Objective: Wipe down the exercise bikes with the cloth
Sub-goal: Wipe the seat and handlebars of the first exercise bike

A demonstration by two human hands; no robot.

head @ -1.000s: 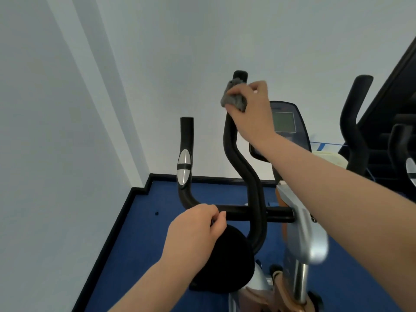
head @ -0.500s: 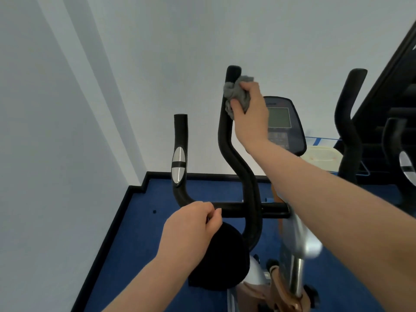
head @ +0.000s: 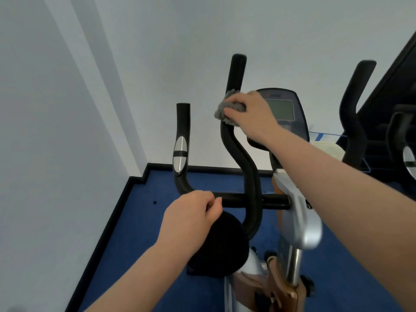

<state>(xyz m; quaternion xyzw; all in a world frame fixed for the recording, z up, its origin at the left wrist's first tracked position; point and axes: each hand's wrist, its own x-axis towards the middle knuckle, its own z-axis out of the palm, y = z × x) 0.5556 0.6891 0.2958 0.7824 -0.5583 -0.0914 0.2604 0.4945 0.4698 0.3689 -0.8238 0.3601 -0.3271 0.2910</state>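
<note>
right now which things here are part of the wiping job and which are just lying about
In the job:
- grey cloth, gripped by the right hand
- curved black handlebar under the cloth
- left hand holding the crossbar

Just there:
- display console
- cream object

Two arms are showing, and both are bare all the way up to where the picture is cutting them off. No sleeves are covering them. The left hand [head: 189, 218] and the right hand [head: 252, 113] are wearing no gloves, and no rings, watch or bands are showing on the fingers or wrists. The right arm is looking bigger and wider because it is closer to the camera. The rest of the person is staying out of sight.
</note>
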